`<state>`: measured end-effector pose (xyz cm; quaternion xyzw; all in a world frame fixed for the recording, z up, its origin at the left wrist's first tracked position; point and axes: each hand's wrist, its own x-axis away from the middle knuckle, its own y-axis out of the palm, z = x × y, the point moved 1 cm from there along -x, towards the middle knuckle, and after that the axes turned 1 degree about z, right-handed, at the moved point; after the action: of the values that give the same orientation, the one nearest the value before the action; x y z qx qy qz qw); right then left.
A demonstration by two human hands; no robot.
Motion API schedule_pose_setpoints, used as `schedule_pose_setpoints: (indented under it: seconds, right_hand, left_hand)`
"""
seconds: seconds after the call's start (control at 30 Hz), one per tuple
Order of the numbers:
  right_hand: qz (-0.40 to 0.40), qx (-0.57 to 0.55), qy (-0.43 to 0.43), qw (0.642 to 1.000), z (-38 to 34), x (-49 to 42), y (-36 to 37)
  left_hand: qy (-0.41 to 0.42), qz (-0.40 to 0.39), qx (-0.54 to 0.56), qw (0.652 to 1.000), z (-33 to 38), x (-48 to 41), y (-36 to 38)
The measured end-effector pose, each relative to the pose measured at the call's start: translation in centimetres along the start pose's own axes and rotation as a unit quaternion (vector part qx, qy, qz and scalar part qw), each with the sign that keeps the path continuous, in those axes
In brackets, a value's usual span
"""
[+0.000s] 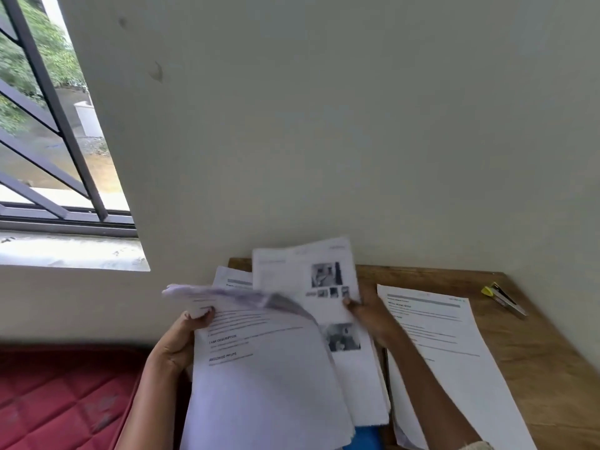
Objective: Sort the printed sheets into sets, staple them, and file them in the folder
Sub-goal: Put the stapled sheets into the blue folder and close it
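My left hand (pixel 181 339) grips the left edge of a stack of printed sheets (pixel 259 378), whose top pages curl over above the wooden table (pixel 535 345). My right hand (pixel 370 316) pinches a single printed sheet with photos (pixel 302 280) by its right edge and holds it tilted up behind the stack. A separate printed sheet (pixel 438 336) lies flat on the table to the right of my right arm. A stapler (pixel 505 298) with a yellow end rests at the table's far right. A blue folder (pixel 365 436) peeks out under the stack at the bottom.
A pale wall rises right behind the table. To the left are a barred window (pixel 48 125) and its sill. A red quilted mattress (pixel 65 401) lies low on the left, beside the table.
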<state>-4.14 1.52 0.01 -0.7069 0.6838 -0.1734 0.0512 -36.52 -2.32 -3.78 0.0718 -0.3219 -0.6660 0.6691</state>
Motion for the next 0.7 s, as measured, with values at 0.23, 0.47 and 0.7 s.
schedule_pose_setpoints:
  seconds: [0.23,0.47,0.7]
  right_hand:
    - [-0.100,-0.150,0.110,0.977,2.7,4.1,5.6]
    - [0.012,-0.125,0.013,0.992,2.5,7.0,6.2]
    - [0.145,-0.208,-0.196,0.947,-3.2,8.3,0.8]
  left_hand:
    - [0.028,0.028,-0.133,0.990,0.3,0.3,2.1]
    - [0.049,0.021,-0.191,0.980,1.2,1.2,4.6]
    - [0.174,-0.116,-0.122,0.970,6.4,4.8,11.1]
